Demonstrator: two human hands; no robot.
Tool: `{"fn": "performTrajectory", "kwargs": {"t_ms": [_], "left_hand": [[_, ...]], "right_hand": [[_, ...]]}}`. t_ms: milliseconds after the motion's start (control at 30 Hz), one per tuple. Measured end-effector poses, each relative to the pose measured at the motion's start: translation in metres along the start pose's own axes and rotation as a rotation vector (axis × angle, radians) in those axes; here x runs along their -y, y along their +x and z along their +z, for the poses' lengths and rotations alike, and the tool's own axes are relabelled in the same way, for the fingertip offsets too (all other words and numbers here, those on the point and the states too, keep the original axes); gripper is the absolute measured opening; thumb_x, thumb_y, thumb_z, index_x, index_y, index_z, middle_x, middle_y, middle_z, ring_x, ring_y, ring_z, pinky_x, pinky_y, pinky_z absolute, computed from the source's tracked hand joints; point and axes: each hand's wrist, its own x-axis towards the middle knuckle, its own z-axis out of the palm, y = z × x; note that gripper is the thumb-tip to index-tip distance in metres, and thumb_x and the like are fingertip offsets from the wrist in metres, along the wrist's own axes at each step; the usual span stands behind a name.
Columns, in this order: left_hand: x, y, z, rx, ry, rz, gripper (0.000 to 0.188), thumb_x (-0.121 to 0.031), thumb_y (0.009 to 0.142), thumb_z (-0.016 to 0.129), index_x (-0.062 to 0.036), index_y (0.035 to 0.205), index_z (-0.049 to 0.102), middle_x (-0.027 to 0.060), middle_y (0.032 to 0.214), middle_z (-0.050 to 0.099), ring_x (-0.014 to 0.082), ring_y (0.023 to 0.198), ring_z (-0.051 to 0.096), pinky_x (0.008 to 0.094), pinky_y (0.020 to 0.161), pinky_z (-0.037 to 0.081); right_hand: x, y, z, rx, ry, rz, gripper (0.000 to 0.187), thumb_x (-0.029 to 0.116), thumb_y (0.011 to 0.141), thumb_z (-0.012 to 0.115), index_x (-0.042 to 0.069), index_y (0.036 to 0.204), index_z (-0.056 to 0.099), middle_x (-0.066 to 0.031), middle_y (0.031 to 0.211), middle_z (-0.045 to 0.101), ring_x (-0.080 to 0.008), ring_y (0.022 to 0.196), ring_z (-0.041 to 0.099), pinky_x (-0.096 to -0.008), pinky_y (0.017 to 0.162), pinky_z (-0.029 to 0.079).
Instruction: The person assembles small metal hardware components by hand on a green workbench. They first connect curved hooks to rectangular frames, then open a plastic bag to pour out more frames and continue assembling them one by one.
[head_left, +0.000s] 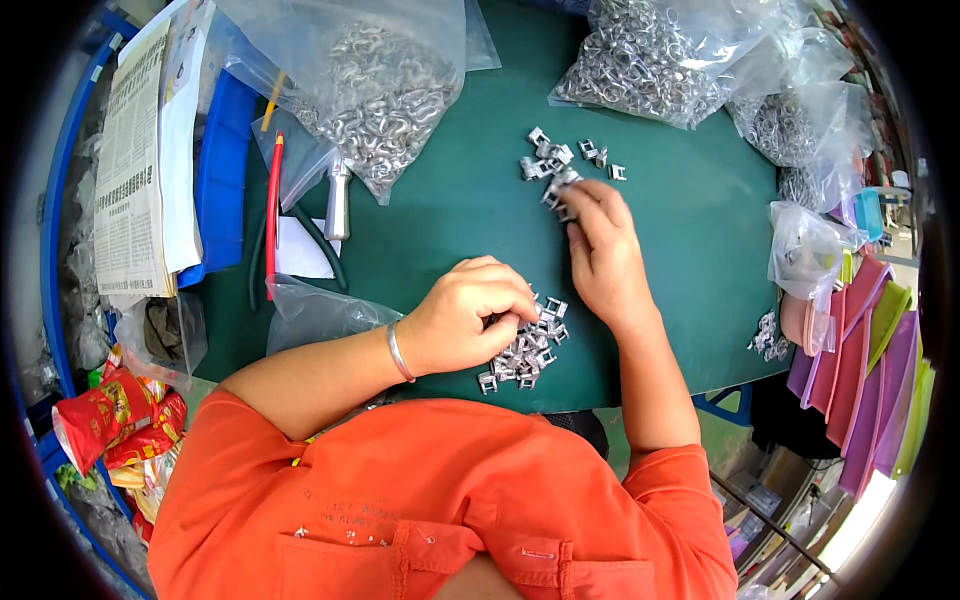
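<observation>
Near the table's front edge lies a pile of small, blocky silver metal parts [522, 362] with notched, forked ends. My left hand [465, 312], a bangle at its wrist, rests against the pile's left side. Its fingers are curled in, and whatever they hold is hidden. Farther off, my right hand [608, 255] reaches up to a loose cluster of the same metal parts [548, 160]. The bent fingers and thumb close around a part [565, 212] at the cluster's near end, partly covered by the fingertips. A few single pieces [600, 154] lie just right of that cluster.
Clear bags of silver metal rings and hooks stand at the back left [385, 110] and back right [640, 65] of the green table [700, 260]. Green-handled pliers [320, 245], a red pen [273, 205] and a blue bin [222, 165] are at left. Coloured strips [860, 370] hang at right.
</observation>
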Motion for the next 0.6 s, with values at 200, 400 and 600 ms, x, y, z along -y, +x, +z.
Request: {"fn": "performTrajectory", "kwargs": {"t_ms": [200,400,600], "left_hand": [[-0.001,0.0,0.001,-0.034,0.177,-0.001,0.016,0.007,0.071,0.059,-0.003,0.081,0.067,0.0081,0.085,0.064,0.0231,0.076,0.058,0.0328,0.074,0.046],[-0.001,0.002,-0.001,0.003,0.205,-0.027,0.021,0.005,0.074,0.062,-0.0021,0.093,0.065,0.0081,0.088,0.062,0.0227,0.077,0.057,0.0327,0.074,0.047],[-0.004,-0.002,0.003,-0.175,-0.115,-0.287,0.029,0.001,0.082,0.069,-0.0004,0.108,0.056,0.0043,0.088,0.06,0.0093,0.079,0.057,0.023,0.069,0.048]], "right_hand": [[0.002,-0.001,-0.013,-0.057,0.116,0.139,0.021,-0.007,0.08,0.059,0.001,0.098,0.065,-0.0146,0.1,0.061,-0.0319,0.089,0.061,-0.0353,0.076,0.05],[0.011,-0.007,0.0,0.065,0.048,0.053,0.021,-0.003,0.075,0.069,0.002,0.094,0.066,-0.0115,0.087,0.06,-0.0301,0.083,0.059,-0.0373,0.074,0.05],[0.019,-0.027,-0.001,0.096,0.814,0.427,0.019,-0.007,0.08,0.068,-0.001,0.098,0.063,-0.0055,0.088,0.063,-0.0124,0.079,0.062,-0.0252,0.071,0.051]]}}
